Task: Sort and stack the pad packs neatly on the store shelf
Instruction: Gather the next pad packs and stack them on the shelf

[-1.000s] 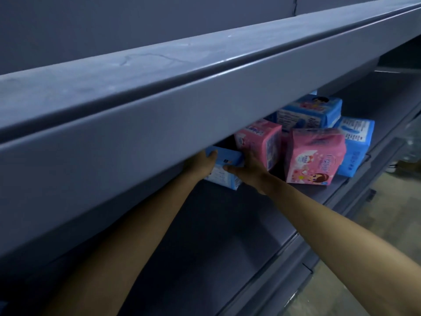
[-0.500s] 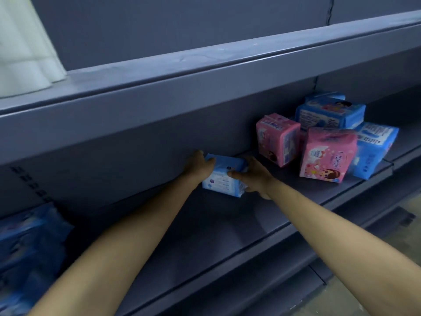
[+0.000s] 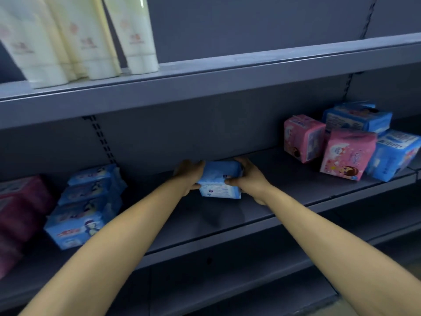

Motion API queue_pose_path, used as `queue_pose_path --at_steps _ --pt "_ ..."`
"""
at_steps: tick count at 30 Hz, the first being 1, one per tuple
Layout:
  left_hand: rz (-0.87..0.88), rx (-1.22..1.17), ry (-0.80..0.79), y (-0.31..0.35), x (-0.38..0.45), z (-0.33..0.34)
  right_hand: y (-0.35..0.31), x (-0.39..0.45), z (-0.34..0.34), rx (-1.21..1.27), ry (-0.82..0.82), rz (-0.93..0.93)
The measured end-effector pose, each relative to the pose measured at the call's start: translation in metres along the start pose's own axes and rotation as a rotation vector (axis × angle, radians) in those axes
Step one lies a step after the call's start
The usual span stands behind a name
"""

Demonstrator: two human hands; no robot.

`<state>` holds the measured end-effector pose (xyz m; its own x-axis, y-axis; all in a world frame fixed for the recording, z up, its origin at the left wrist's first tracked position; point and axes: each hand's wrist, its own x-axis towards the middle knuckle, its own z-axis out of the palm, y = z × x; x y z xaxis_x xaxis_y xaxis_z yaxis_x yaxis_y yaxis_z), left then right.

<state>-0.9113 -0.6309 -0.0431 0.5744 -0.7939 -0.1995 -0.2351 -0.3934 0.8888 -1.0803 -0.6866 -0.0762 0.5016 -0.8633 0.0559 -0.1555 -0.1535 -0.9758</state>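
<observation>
Hands clamp one soft light-blue plastic pad pack (image 3: 219,180), left hand (image 3: 189,174) and right hand (image 3: 247,176) at opposite ends, above the grey metal shelf (image 3: 284,201); the blue pack stack (image 3: 85,204) lies leftward, nearer the left hand.

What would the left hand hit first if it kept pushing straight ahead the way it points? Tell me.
Probably the shelf's back panel. The left hand points into the shelf, holding the blue pack with the right hand; nothing shows between, though depth is unclear.
</observation>
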Motion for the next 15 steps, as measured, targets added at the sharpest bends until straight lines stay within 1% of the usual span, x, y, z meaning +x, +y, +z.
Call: queue_pose_path --at_steps 3,6,11,15 --pt "-0.042 -0.041 0.011 -0.009 -0.013 -0.020 -0.005 -0.008 0.017 -0.011 -0.032 -0.022" --pt "-0.047 -0.055 0.054 -0.017 -0.023 -0.038 -0.014 -0.012 0.035 -0.006 -0.051 -0.036" --pt "-0.017 -0.083 0.125 -0.023 -0.031 -0.074 -0.039 -0.011 0.072 0.022 -0.049 -0.067" --pt "0.041 -0.118 0.192 -0.025 -0.032 -0.109 -0.060 -0.005 0.106 0.064 0.004 -0.123"
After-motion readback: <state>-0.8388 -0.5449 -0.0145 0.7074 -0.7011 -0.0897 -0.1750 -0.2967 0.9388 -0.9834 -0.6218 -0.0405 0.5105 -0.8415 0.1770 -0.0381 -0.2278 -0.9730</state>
